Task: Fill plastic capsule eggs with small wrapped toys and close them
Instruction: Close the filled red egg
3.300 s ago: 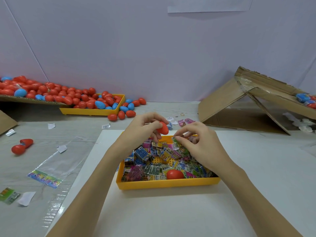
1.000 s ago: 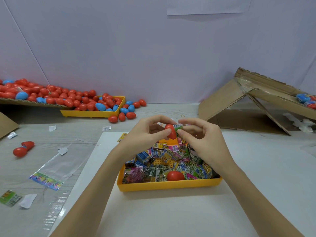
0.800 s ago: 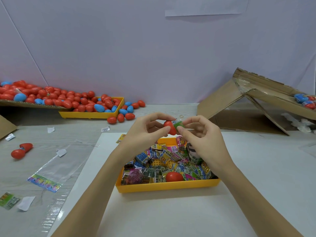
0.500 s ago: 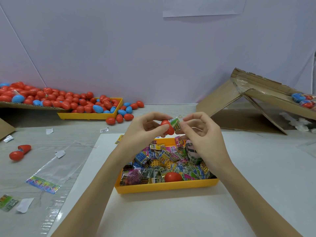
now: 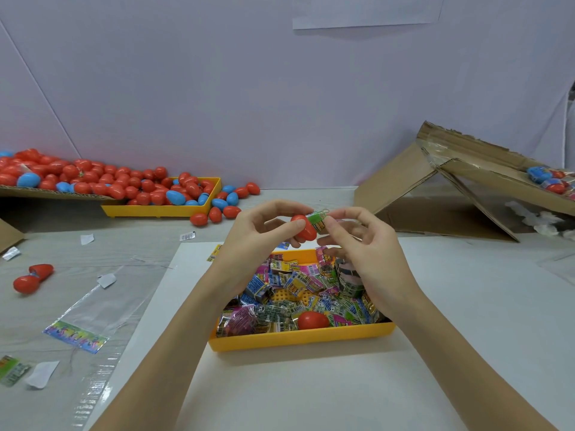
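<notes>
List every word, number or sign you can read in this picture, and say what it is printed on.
"6+": on a toy packet in the yellow tray.
Print and barcodes on the other packets: too small to read.
Green packet at the red egg: blurred.
Wall paper, table label, bag header: unreadable.

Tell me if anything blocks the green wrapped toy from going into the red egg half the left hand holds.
Nothing visible does. The right hand pinches the green wrapped toy right against the red egg half that the left hand grips; they touch above the yellow tray. The half's opening itself is hidden.
</notes>
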Demonstrator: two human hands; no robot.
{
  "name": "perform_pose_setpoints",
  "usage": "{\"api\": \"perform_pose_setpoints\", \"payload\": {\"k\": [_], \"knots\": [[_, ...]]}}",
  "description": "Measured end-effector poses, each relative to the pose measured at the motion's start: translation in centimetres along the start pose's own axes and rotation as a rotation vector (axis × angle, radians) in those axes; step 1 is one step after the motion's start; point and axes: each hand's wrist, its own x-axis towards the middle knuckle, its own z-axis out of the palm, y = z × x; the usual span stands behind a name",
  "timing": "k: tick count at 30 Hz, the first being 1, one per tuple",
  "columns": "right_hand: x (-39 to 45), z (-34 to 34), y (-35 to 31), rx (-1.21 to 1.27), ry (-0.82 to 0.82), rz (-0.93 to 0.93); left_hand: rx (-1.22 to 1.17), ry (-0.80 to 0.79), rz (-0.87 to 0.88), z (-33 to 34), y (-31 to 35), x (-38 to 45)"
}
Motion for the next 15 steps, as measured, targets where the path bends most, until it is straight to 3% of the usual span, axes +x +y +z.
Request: {"api": "perform_pose_setpoints", "payload": {"k": [15], "knots": [[0.28,-0.32,0.53,-0.041,-0.02,0.023,-0.027,-0.008,0.015,0.68,-0.42,-0.09]]}}
